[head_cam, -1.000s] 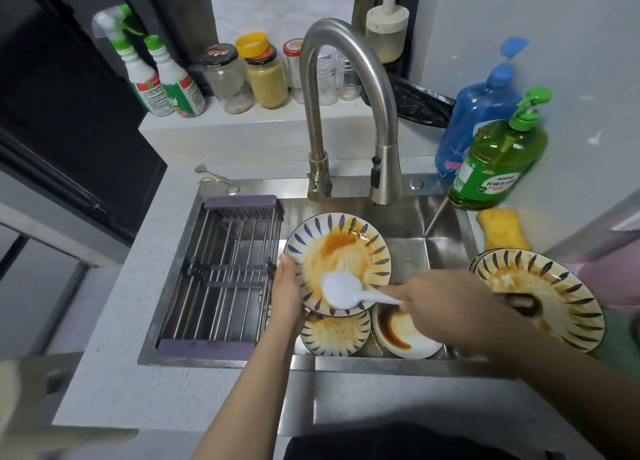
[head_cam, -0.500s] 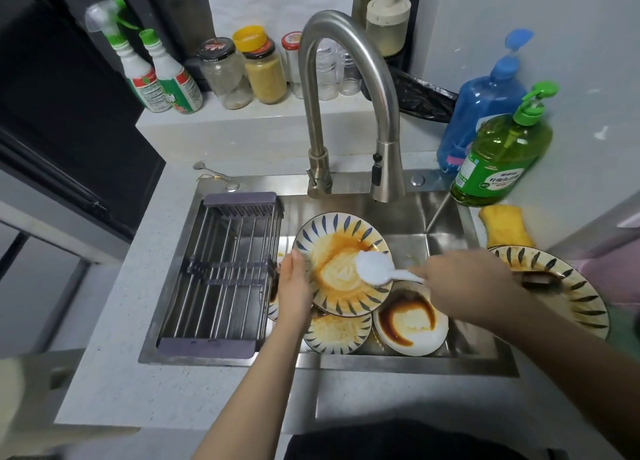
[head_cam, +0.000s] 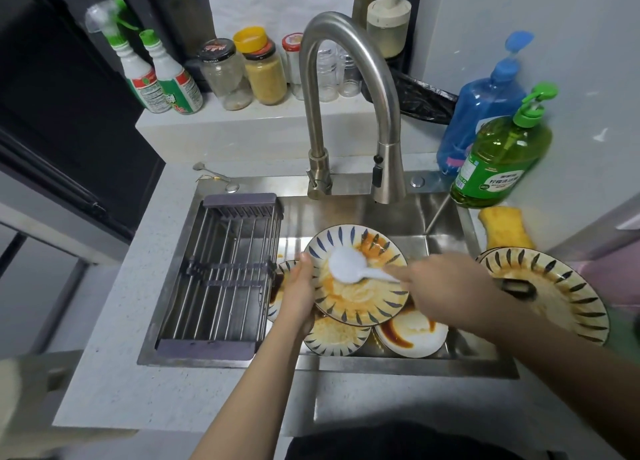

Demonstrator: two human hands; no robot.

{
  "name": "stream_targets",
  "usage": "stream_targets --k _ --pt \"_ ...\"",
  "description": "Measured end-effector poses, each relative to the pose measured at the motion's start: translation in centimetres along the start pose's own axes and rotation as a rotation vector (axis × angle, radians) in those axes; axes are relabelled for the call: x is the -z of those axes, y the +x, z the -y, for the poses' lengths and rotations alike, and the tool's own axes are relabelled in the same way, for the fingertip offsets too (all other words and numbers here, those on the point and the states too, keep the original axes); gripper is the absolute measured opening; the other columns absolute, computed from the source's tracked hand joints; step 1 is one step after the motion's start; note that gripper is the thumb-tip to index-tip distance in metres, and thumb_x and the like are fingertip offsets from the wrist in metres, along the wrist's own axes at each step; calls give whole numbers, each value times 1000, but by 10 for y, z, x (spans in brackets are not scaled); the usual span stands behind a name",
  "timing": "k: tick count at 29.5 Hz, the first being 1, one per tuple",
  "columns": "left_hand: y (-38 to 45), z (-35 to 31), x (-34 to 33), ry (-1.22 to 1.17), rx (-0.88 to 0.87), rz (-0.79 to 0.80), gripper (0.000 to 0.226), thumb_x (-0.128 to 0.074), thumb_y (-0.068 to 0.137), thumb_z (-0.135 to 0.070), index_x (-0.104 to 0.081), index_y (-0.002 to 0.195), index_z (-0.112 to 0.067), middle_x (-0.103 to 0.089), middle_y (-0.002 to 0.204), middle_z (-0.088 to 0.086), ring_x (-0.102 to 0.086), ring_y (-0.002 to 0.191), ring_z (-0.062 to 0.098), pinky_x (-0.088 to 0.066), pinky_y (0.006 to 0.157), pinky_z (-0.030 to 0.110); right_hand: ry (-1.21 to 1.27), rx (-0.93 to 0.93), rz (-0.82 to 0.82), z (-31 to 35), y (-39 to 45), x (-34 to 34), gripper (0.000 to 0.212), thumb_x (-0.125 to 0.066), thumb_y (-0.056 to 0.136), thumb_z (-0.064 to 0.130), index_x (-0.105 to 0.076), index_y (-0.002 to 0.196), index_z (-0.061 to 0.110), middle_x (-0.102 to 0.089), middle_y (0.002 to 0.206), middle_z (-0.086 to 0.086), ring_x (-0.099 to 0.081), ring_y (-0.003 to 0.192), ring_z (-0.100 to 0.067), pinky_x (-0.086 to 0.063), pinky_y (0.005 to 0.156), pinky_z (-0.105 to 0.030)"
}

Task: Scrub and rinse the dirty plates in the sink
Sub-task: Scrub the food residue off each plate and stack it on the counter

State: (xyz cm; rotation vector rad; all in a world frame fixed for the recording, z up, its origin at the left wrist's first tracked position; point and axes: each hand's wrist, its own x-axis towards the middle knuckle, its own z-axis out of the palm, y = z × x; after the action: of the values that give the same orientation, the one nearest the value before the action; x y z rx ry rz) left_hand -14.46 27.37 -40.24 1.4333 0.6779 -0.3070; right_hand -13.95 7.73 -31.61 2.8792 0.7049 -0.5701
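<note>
Scrubbing the top plate (head_cam: pixel 360 300) over the steel sink (head_cam: pixel 446 231): left hand (head_cam: pixel 298 293) grips its rim, right hand (head_cam: pixel 446 286) pinches a white brush (head_cam: pixel 346 269) against it.
Three more stained plates lie partly hidden beneath; another plate (head_cam: pixel 568 300) on the right counter is half behind the arm.
</note>
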Motion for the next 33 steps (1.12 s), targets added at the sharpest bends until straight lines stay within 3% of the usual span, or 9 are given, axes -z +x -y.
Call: stream_targets --k 3,5,12,16,19,23,28,30,33 --pt "-1 -1 3 5 73 37 81 -25 83 -76 -58 118 -12 -68 108 16 -66 100 29 -55 87 41 4 100 -33 6 2 -3 46 -36 100 25 -33 141 46 -45 68 7 -41 55 -9 -27 45 -24" --pt "0 -1 7 1 65 40 86 -26 73 -81 -63 116 -16 -70 107 16 -68 100 29 -56 87 42 22 80 -55 6 5 -5 47 -35 101 25 -31 142 47 -45 70 6 -44 59 -12 -27 45 -25" --pt "-1 0 10 95 -49 30 47 -41 93 -57 -68 100 -20 -75 93 5 -71 91 24 -55 88 47 11 -147 -137 6 16 -17 70 -38 89 7 -15 148 37 -33 63 5 -45 56 -18 -25 44 -25" --pt "2 -7 7 165 -111 29 53 -28 99 -55 -59 121 -19 -67 105 2 -62 102 18 -51 86 33 55 -83 -160 22 12 -18 72 -41 87 6 -17 147 37 -39 69 5 -38 51 -14 -25 43 -26" --pt "5 -7 9 182 -108 14 47 -25 101 -50 -60 109 -20 -66 95 0 -62 90 12 -53 73 22 52 -83 -187 20 17 -23 72 -41 90 9 -13 148 40 -48 84 2 -42 56 -18 -23 43 -26" --pt "7 -8 13 56 -83 -9 45 -31 101 -48 -64 109 -18 -68 113 10 -65 102 21 -53 91 40 35 -226 -163 -1 22 -23 69 -43 91 12 -15 147 40 -52 80 2 -55 61 -18 -37 49 -24" --pt "5 -10 6 142 -112 -10 44 -28 103 -45 -57 120 -17 -62 104 -1 -58 98 15 -44 65 22 43 -70 -192 20 19 -18 69 -41 88 6 -20 146 37 -35 64 5 -34 47 -12 -23 42 -26" --pt "6 -11 9 109 -115 -43 43 -29 103 -45 -63 106 -19 -66 100 -2 -61 99 18 -49 70 25 21 -150 -160 5 23 -16 66 -40 89 5 -24 145 36 -40 65 6 -41 50 -12 -29 43 -25" --pt "10 -13 16 138 -121 -113 40 -32 101 -48 -65 98 -26 -67 105 -1 -61 105 20 -49 95 42 -1 -156 -11 -2 16 -12 47 -39 89 8 -44 129 31 -43 66 7 -42 53 -10 -31 44 -24"
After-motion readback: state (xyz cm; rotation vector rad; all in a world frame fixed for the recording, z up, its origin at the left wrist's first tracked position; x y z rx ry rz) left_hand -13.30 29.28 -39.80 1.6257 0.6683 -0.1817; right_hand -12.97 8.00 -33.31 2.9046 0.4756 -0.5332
